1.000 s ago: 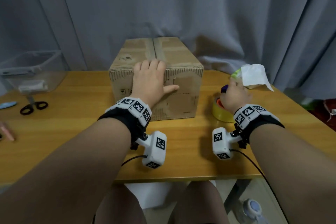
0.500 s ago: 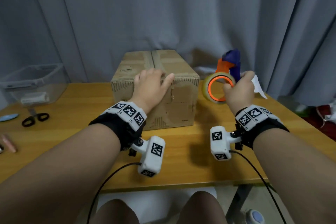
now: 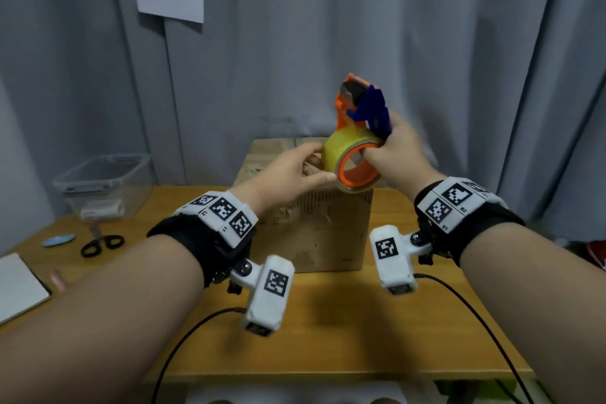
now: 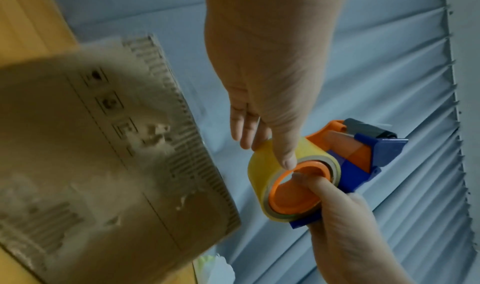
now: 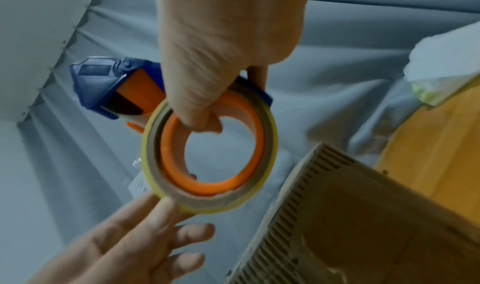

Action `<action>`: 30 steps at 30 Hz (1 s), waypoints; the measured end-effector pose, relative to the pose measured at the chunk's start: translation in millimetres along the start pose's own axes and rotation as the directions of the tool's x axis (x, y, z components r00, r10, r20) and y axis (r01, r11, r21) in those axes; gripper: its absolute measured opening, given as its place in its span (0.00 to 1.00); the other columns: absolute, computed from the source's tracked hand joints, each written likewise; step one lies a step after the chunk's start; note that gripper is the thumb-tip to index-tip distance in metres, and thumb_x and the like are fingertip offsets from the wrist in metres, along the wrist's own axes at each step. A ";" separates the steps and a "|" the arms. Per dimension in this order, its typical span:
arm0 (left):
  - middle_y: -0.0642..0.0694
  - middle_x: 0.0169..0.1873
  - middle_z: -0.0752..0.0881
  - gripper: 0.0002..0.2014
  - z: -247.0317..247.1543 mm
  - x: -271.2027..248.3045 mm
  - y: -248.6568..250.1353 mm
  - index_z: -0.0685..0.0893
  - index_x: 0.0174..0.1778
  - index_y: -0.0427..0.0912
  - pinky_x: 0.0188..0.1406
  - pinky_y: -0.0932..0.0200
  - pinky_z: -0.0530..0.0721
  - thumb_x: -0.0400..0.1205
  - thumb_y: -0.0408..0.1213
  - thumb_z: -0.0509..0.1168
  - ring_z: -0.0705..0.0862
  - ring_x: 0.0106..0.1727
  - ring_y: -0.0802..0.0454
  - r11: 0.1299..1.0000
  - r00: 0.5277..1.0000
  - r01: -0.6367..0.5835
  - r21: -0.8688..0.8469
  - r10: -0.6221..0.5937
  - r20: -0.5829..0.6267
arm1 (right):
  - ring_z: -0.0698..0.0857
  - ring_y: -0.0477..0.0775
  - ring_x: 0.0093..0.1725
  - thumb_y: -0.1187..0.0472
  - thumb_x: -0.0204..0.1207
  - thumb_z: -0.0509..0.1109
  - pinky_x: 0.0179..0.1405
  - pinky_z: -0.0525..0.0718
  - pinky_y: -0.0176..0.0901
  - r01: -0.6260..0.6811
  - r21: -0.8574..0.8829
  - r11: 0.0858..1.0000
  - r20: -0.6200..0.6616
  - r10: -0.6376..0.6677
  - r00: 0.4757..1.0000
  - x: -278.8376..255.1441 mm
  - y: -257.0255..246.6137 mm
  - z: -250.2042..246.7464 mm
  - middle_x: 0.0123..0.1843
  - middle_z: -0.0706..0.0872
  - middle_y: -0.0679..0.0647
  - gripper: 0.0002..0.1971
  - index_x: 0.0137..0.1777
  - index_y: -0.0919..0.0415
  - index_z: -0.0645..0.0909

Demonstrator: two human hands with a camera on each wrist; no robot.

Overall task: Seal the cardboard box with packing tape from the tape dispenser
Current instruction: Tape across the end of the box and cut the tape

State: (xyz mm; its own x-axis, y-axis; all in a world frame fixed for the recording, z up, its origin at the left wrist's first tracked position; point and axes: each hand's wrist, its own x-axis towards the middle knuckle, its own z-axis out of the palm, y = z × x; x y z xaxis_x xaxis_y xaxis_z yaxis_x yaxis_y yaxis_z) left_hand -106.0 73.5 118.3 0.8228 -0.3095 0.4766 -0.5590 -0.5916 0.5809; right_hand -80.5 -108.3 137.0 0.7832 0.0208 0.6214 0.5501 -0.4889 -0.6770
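The brown cardboard box (image 3: 314,233) stands on the wooden table (image 3: 360,331) with its top flaps down. My right hand (image 3: 400,157) holds the orange and blue tape dispenser (image 3: 360,108) in the air above the box's front edge, with fingers curled through the orange core. The yellow tape roll (image 3: 341,147) sits on that core. My left hand (image 3: 288,174) is off the box, its straight fingers and thumb touching the roll's outer face. In the left wrist view the thumb (image 4: 285,157) lies across the roll (image 4: 262,165). In the right wrist view the left fingers (image 5: 145,222) are spread under the roll (image 5: 207,200).
A clear plastic bin (image 3: 105,187) stands at the table's back left. Black scissors (image 3: 101,244), a blue oval (image 3: 59,239) and a white pad (image 3: 19,285) lie in front of it. White tissue (image 5: 446,62) lies right of the box. A grey curtain (image 3: 459,43) hangs behind.
My right hand has lifted the dispenser from the table right of the box up over the box. My left hand has left the box top and come to the tape roll.
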 end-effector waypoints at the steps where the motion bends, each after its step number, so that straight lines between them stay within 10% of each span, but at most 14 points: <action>1: 0.42 0.59 0.83 0.26 -5.8 -2.6 -4.0 0.71 0.73 0.42 0.45 0.78 0.78 0.79 0.37 0.69 0.83 0.50 0.52 1.000 1.000 0.005 -0.012 -0.005 -0.004 | 0.86 0.55 0.53 0.63 0.58 0.72 0.52 0.85 0.52 0.011 0.029 1.000 0.052 -0.012 0.999 0.8 -0.8 3.8 0.50 0.86 0.46 0.27 0.58 0.42 0.75; 9: 0.46 0.60 0.83 0.13 -52.6 -12.8 -2.1 0.80 0.64 0.39 0.60 0.64 0.80 0.84 0.31 0.59 0.81 0.63 0.51 0.939 0.971 0.110 -0.326 -0.171 -0.166 | 0.81 0.56 0.47 0.65 0.65 0.76 0.43 0.78 0.48 0.106 -0.092 0.990 0.116 -0.095 0.989 6.3 -20.5 28.6 0.50 0.82 0.54 0.24 0.58 0.58 0.69; 12: 0.44 0.48 0.87 0.19 -68.9 -13.6 16.0 0.82 0.52 0.40 0.55 0.56 0.84 0.87 0.49 0.52 0.86 0.54 0.46 0.801 0.932 0.164 -0.575 -0.317 -0.176 | 0.79 0.56 0.46 0.67 0.67 0.72 0.41 0.72 0.44 0.203 -0.253 0.946 0.171 -0.163 0.972 4.1 -28.5 32.8 0.49 0.79 0.53 0.21 0.57 0.58 0.69; 16: 0.40 0.45 0.88 0.31 -81.5 -16.1 26.1 0.82 0.51 0.37 0.47 0.58 0.88 0.82 0.64 0.50 0.89 0.46 0.49 0.819 0.927 0.275 -0.504 -0.365 -0.088 | 0.78 0.55 0.46 0.64 0.67 0.73 0.42 0.74 0.46 0.233 -0.297 0.926 0.183 -0.184 0.966 2.8 -33.7 40.2 0.48 0.79 0.51 0.19 0.55 0.55 0.69; 22: 0.44 0.41 0.87 0.23 -86.2 -20.3 22.0 0.82 0.60 0.30 0.46 0.62 0.85 0.83 0.49 0.62 0.86 0.40 0.55 0.820 0.943 0.240 -0.519 -0.324 -0.076 | 0.79 0.57 0.49 0.64 0.66 0.73 0.47 0.79 0.50 0.269 -0.294 0.917 0.199 -0.216 0.956 5.0 -37.0 47.2 0.51 0.80 0.54 0.21 0.57 0.56 0.70; 30: 0.46 0.29 0.85 0.05 -95.1 -26.1 20.9 0.83 0.43 0.36 0.32 0.67 0.85 0.82 0.32 0.65 0.84 0.29 0.58 0.775 0.941 0.208 -0.597 -0.324 -0.093 | 0.79 0.55 0.50 0.65 0.67 0.75 0.47 0.78 0.48 0.292 -0.283 0.913 0.207 -0.239 0.949 5.6 -39.7 47.3 0.52 0.79 0.52 0.24 0.60 0.56 0.70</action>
State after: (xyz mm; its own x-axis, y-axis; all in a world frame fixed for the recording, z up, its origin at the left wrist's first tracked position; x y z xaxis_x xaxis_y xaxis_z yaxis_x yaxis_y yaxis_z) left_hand -148.9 140.1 180.7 0.9464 -0.0307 0.3217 -0.3231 -0.0779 0.9431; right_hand -84.2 -47.6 148.8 0.6713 0.3173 0.6698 0.6493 -0.6876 -0.3251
